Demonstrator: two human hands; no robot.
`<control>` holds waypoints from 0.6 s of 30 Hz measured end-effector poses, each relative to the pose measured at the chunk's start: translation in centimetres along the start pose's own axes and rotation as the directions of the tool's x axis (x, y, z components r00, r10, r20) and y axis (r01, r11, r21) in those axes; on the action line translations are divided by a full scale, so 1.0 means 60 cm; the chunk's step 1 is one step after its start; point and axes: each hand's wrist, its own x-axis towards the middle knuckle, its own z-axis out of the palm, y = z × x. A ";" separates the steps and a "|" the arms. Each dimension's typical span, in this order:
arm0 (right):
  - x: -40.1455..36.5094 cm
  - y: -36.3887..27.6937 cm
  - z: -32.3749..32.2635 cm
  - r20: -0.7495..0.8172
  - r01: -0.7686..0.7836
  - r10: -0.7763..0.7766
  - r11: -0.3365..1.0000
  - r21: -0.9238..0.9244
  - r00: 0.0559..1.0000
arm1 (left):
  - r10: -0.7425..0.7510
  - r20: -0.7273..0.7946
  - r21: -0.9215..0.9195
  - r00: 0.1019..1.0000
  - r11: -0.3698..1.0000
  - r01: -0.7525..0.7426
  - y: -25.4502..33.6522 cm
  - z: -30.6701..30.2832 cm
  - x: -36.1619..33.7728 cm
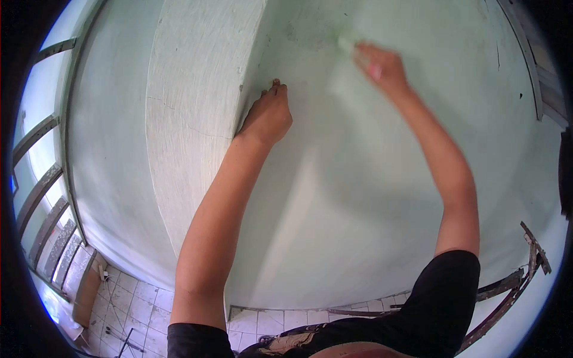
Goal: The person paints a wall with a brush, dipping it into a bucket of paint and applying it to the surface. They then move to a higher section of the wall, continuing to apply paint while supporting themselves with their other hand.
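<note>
Gripped in right hand [382, 68], pressed to green wall [358, 197]: small blurred pad [345, 43], seemingly light and soft, best pinched at its rear. Left hand [268, 113] flat, empty, beside pillar [191, 119].

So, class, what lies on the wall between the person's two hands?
Only bare green wall lies between the left hand and the right hand, which grips a blurred pale thing; the head view shows this.

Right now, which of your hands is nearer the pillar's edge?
Left. The left hand rests on the wall, its fingers right beside the pillar. The right hand, blurred, is on the flat wall farther right, apart from the pillar.
</note>
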 end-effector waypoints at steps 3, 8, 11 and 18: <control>-0.103 -0.168 -0.017 0.295 -0.125 0.026 0.938 0.324 0.955 | -0.038 0.051 0.012 0.998 0.999 0.037 0.010 -0.009 0.000; -0.081 -0.225 -0.048 0.611 -0.570 0.288 0.752 0.332 0.737 | -0.083 0.095 -0.026 0.992 0.996 0.086 0.011 -0.014 0.003; 0.005 -0.082 -0.027 0.369 -0.597 0.499 0.769 0.228 0.784 | -0.084 0.104 0.006 0.991 0.996 0.084 0.019 -0.021 0.001; 0.148 0.039 -0.072 -0.206 -0.332 0.299 0.930 -0.155 0.932 | -0.001 0.040 0.048 0.999 0.999 -0.001 0.005 -0.004 -0.002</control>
